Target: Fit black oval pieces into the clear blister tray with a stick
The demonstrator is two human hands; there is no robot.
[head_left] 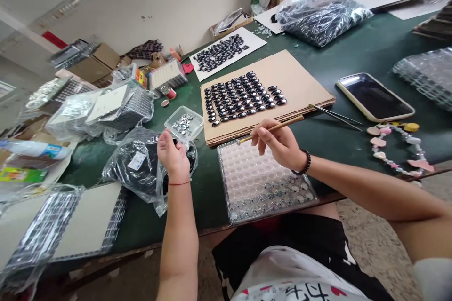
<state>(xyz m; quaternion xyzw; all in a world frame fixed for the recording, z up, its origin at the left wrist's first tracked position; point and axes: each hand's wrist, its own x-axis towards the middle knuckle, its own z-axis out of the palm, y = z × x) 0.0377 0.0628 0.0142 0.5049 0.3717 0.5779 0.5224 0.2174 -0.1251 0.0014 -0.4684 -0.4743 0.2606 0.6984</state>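
My right hand (pixel 278 143) grips a thin wooden brush (pixel 271 129), its tip pointing left over the top edge of a clear tray (pixel 254 176) with round slots. Metal rings lie in the tray's lower rows. My left hand (pixel 173 153) is raised beside a small clear box (pixel 184 123) of silvery pieces, its fingers pinched on a small black piece (pixel 175 141). Beyond the tray, black oval pieces with shiny centres (pixel 236 96) stand in rows on stacked brown boards (pixel 300 75).
A plastic bag of black pieces (pixel 136 162) lies left of my left hand. Tweezers (pixel 339 117), a phone (pixel 375 96) and a beaded strap (pixel 377 142) are at the right. Wrapped stacks (pixel 123 106) crowd the left; a white board (pixel 254 40) with black pieces lies farther back.
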